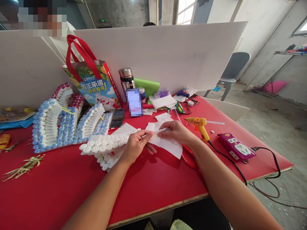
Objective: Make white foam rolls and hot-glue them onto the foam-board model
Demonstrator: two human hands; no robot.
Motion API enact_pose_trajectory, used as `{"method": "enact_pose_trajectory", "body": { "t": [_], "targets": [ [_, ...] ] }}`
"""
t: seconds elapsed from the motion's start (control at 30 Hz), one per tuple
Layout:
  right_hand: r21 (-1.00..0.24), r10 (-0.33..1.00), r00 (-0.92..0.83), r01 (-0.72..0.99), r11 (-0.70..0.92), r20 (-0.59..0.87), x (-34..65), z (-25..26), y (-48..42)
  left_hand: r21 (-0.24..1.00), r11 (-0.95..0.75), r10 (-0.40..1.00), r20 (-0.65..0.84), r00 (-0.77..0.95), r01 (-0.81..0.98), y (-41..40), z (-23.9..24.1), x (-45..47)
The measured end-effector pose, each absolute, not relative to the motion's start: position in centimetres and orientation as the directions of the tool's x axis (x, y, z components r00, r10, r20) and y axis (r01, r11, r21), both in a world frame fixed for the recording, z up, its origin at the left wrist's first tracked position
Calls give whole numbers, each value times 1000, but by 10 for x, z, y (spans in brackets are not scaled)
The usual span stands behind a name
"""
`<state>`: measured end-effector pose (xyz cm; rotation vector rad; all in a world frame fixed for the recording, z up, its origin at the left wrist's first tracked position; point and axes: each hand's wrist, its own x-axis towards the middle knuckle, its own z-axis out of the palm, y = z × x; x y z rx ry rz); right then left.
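Both hands meet over the middle of the red table, pinching a thin strip of white paper (160, 130) that looks rolled or folded. My left hand (137, 143) is closed on its left end, thumb against the forefinger. On the other end, the fingers of my right hand (174, 131) are closed too. Flat white paper sheets (171, 147) lie under and behind the hands. Just left of my left hand sits a bundle of white paper rolls (103, 147), partly hidden by the wrist.
Blue-and-white rolled-paper pieces (48, 127) stand left, before a printed bag (96, 80). A phone (134, 102) leans near a steel flask (126, 78). At right are a yellow glue gun (200, 126) and a purple power box (236, 147) with cords. A white board (155, 54) stands behind.
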<state>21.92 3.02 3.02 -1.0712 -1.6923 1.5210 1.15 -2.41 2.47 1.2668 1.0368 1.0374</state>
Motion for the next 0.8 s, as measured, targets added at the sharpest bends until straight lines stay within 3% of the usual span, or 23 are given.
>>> {"method": "enact_pose_trajectory", "body": {
  "t": [0.43,0.8],
  "targets": [
    [-993,848,-529,-110,-37,27,224,36,29,979,13,981,26,193,-201,-25,23,6],
    [-986,842,-517,-27,163,153,229,31,34,973,-59,981,98,166,-225,-25,22,5]
  ]
}}
